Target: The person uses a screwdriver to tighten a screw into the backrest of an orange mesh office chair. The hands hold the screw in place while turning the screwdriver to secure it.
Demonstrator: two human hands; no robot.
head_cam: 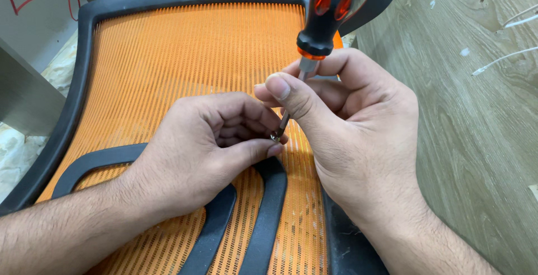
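Over orange mesh chair back (168,67) — right hand (358,135) pinching screwdriver (314,39), left hand (207,151) curled shut

Top of the black-and-orange screwdriver handle (330,11) cut off by upper edge. Its metal shaft tip and a small shiny fastener (274,137) mostly hidden btwn left hand (207,151) and right hand (347,123) fingers; fastener type too small to tell. Orange mesh chair back (185,56) runs off bottom edge.

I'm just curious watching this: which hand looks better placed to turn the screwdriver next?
Probably the right hand: its fingers already wrap the screwdriver shaft. The left hand pinches a small screw at the tip.
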